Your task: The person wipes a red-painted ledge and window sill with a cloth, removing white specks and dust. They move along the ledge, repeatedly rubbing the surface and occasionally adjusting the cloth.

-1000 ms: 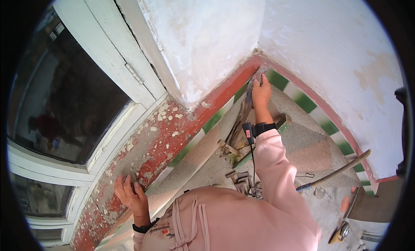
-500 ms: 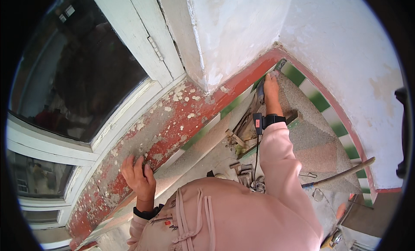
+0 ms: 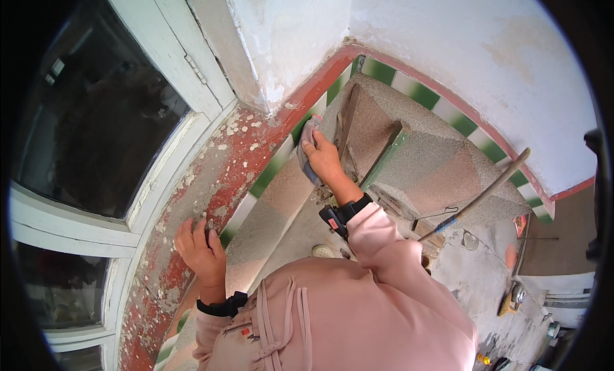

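Observation:
My right hand is closed on a grey cloth. It presses the cloth against the strip of green and white tiles below the red ledge. A black band with a small box is strapped round that wrist. To the left, my left hand lies on the paint-spattered red ledge with its fingers apart and bent over it. Nothing shows in its grip. The right palm and part of the cloth under it are hidden.
A white-framed window borders the ledge at left. Boards, one with a green edge, lean on the speckled stone wall beside my right arm. A long stick slants at the right. A yellow tool lies on the floor.
My right hand has come back from the far corner along the tile strip, toward me, with the cloth. My left hand stays on the ledge. The whole view has shifted.

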`<state>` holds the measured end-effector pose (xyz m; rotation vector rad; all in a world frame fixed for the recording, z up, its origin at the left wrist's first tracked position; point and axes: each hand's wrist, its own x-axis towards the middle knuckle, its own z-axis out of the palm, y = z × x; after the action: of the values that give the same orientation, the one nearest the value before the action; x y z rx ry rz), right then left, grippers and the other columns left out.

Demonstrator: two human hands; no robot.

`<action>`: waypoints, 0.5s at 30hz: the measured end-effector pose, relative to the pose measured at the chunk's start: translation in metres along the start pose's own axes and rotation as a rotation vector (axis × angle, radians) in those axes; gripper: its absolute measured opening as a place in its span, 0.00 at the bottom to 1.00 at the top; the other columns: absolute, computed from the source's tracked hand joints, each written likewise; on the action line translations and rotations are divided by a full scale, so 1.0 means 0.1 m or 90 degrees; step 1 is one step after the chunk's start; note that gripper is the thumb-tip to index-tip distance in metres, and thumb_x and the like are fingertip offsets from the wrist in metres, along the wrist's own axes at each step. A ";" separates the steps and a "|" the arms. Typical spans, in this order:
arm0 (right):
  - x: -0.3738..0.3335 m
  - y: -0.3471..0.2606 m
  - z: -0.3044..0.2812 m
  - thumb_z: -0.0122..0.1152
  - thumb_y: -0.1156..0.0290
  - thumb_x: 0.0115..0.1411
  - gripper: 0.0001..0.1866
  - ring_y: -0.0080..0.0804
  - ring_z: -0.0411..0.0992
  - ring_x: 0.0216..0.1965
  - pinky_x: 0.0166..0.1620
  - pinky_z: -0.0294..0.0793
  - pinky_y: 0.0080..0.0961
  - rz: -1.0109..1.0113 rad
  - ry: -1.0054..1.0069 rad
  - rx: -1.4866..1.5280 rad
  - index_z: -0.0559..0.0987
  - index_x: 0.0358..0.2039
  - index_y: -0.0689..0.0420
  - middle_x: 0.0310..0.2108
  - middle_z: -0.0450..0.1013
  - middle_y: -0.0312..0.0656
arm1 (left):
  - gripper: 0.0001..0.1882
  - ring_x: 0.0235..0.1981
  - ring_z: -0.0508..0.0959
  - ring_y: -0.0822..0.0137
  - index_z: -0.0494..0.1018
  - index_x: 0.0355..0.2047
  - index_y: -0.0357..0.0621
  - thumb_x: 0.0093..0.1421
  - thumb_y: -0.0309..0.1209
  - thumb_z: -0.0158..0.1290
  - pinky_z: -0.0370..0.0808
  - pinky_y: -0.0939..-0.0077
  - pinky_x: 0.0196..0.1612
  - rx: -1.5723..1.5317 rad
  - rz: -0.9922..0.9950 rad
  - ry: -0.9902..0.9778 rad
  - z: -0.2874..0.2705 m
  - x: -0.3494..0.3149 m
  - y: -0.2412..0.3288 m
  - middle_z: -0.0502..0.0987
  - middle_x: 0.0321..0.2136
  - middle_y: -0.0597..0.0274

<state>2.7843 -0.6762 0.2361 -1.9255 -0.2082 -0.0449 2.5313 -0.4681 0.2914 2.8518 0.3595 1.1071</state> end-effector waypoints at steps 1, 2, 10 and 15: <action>0.00 0.01 -0.12 0.55 0.63 0.60 0.25 0.55 0.71 0.50 0.52 0.68 0.36 0.010 -0.001 0.001 0.68 0.55 0.62 0.46 0.72 0.61 | 0.15 0.51 0.68 0.46 0.74 0.43 0.41 0.54 0.27 0.54 0.62 0.51 0.55 -0.005 0.010 0.005 0.00 -0.01 -0.01 0.70 0.48 0.48; 0.02 0.01 -0.22 0.55 0.64 0.60 0.25 0.52 0.71 0.50 0.52 0.67 0.33 0.016 -0.004 0.009 0.68 0.56 0.62 0.46 0.73 0.59 | 0.15 0.51 0.68 0.46 0.74 0.43 0.41 0.54 0.27 0.54 0.62 0.51 0.55 -0.012 0.012 -0.001 0.00 -0.02 -0.02 0.70 0.48 0.48; 0.91 0.01 -1.44 0.49 0.66 0.59 0.28 0.59 0.62 0.56 0.57 0.63 0.45 -0.124 0.333 -0.199 0.63 0.61 0.59 0.56 0.62 0.62 | 0.15 0.52 0.67 0.45 0.73 0.43 0.40 0.54 0.26 0.53 0.61 0.51 0.56 -0.005 0.008 -0.022 -0.01 -0.04 -0.04 0.69 0.48 0.48; 1.76 0.06 -1.55 0.53 0.67 0.57 0.26 0.58 0.65 0.51 0.49 0.70 0.49 -0.235 0.464 -0.377 0.66 0.58 0.48 0.51 0.64 0.58 | 0.14 0.52 0.67 0.45 0.74 0.42 0.38 0.55 0.27 0.52 0.62 0.51 0.56 0.052 -0.021 -0.030 0.02 0.00 0.03 0.69 0.48 0.47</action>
<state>2.9693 -0.8010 0.3091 -2.2820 -0.0513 -1.1404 2.5332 -0.4715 0.2899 2.9256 0.4583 1.0406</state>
